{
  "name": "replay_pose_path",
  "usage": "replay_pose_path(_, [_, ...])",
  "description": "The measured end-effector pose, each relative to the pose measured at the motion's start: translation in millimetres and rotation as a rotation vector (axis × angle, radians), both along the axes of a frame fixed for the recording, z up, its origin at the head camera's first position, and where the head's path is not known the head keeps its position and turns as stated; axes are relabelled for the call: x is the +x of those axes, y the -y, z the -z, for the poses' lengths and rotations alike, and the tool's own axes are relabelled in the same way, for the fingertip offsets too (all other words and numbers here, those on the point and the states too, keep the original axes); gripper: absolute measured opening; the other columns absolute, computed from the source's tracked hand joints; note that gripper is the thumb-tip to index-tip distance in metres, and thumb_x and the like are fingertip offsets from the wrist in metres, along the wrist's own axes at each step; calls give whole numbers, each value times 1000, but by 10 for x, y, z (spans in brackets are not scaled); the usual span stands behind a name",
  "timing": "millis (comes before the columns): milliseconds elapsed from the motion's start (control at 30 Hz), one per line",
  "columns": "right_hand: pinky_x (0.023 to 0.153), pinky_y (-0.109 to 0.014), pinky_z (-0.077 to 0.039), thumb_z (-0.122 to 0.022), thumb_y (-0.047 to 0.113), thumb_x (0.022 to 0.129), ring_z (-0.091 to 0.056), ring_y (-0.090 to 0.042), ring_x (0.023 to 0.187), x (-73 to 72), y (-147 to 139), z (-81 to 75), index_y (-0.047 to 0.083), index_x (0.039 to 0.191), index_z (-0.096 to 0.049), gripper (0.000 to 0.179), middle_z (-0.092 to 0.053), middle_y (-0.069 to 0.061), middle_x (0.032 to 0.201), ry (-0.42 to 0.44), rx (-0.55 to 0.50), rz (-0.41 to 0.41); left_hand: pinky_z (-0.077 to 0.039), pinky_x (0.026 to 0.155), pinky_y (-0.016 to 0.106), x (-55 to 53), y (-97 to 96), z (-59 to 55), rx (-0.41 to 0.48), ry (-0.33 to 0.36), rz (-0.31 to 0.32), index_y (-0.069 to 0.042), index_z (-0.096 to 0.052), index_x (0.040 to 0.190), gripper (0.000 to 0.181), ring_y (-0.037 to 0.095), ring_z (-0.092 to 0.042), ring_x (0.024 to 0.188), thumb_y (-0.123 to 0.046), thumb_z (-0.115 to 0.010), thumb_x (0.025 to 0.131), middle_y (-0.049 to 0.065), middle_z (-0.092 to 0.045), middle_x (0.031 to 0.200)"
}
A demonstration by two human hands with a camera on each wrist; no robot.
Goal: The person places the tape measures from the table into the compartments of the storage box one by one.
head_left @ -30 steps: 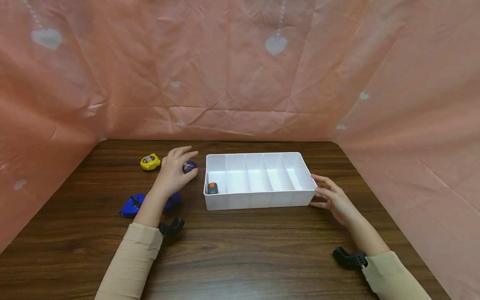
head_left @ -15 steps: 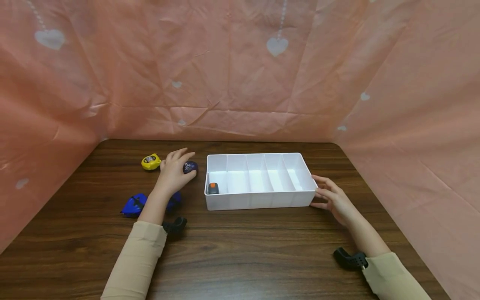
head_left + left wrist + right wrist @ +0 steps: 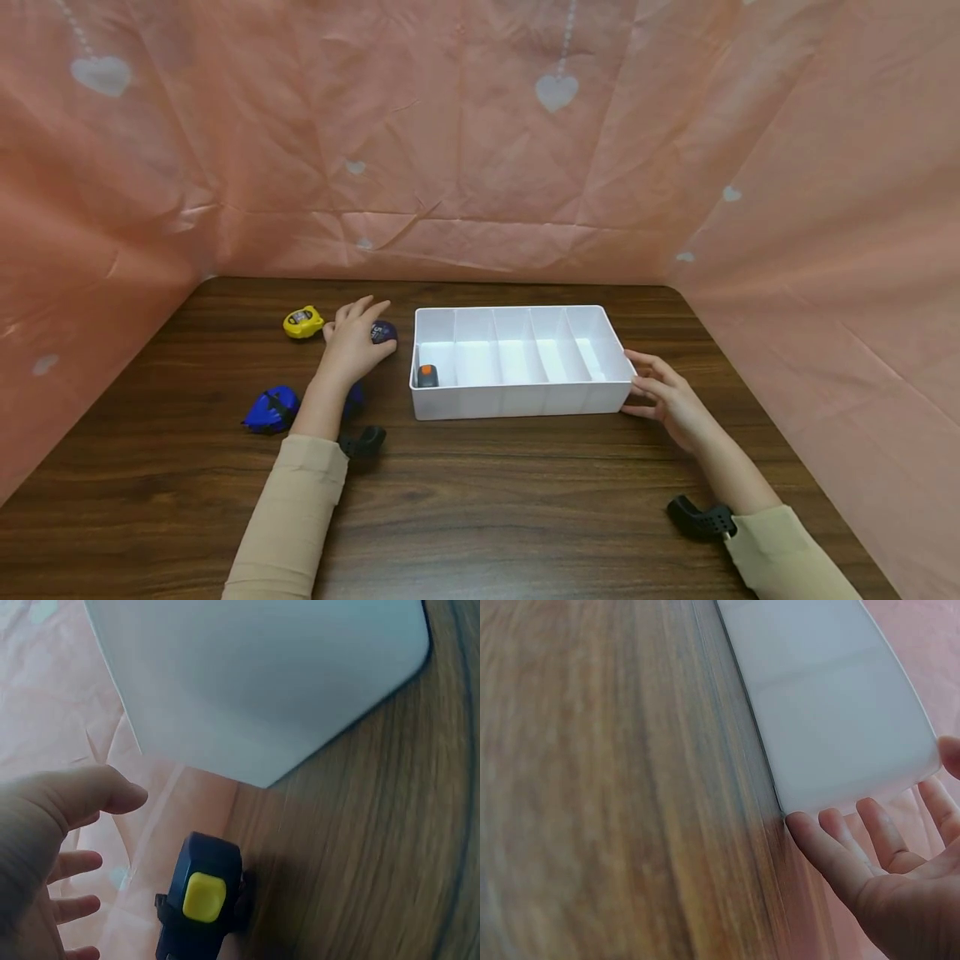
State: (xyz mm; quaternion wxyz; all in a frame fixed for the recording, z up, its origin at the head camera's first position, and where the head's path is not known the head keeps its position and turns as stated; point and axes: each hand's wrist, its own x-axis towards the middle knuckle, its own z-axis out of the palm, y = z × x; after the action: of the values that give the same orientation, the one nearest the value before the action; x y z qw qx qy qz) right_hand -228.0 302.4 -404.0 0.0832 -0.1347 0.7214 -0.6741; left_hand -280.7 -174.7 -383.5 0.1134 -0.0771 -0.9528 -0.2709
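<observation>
My left hand (image 3: 351,343) is at a dark blue tape measure (image 3: 383,332), thumb and fingers spread around it in the head view. The left wrist view shows that tape measure (image 3: 196,896) standing on the table, its yellow button facing the camera, with a gap to the fingers. My right hand (image 3: 671,406) is at the right end of a white divided box (image 3: 525,402). In the right wrist view its fingertips touch the box's end wall (image 3: 847,742), and the thumb is at the rim. A grey tape measure (image 3: 427,377) with an orange button stands in the leftmost compartment.
A yellow tape measure (image 3: 303,322) lies at the back left. Nearer is a blue one (image 3: 272,410) with black trim. Another blue object (image 3: 354,398) is partly hidden behind my left wrist. A pink cloth (image 3: 480,167) hangs around the wooden table (image 3: 480,500).
My left forearm has swung slightly to the right while the hand stays around the dark blue tape measure. The right hand and box have hardly moved.
</observation>
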Motion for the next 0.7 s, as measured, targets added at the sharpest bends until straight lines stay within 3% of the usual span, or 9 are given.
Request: replay_pose_path(700, [79, -40, -53, -45, 18, 103, -61, -15, 99, 4, 1, 2, 8, 143, -38, 42, -50, -4, 115, -3, -4, -7, -14, 97, 70, -80, -61, 156, 35, 89, -113, -8, -40, 146, 70, 49, -21, 132, -26, -70, 85, 24, -25, 150])
